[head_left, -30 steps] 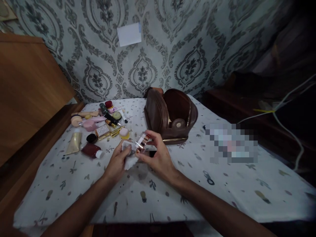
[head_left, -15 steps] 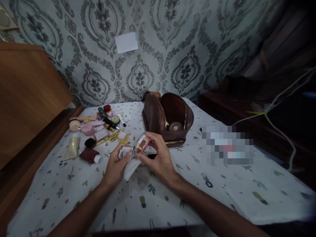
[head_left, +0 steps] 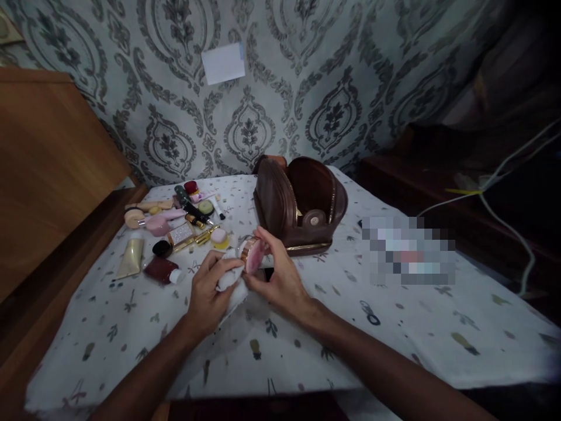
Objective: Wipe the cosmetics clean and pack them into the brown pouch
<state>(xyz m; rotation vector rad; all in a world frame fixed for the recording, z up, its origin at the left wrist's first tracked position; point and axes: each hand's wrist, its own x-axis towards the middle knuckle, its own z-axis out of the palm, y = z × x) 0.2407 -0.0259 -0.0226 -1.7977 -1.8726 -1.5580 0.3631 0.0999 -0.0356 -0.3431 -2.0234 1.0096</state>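
The right hand (head_left: 280,280) is gripping one small round pink compact (head_left: 252,255) on edge above the tabletop (head_left: 394,327), while the left hand (head_left: 208,292) is pressing one white cloth (head_left: 230,283) against it, fingers closed. Wiping looks underway, not finished. One brown pouch (head_left: 302,204) is standing open just behind; over a dozen cosmetics (head_left: 175,222) are lying scattered left.

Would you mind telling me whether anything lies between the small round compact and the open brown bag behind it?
Nothing visible does: the round compact in the right hand sits just before the brown bag.
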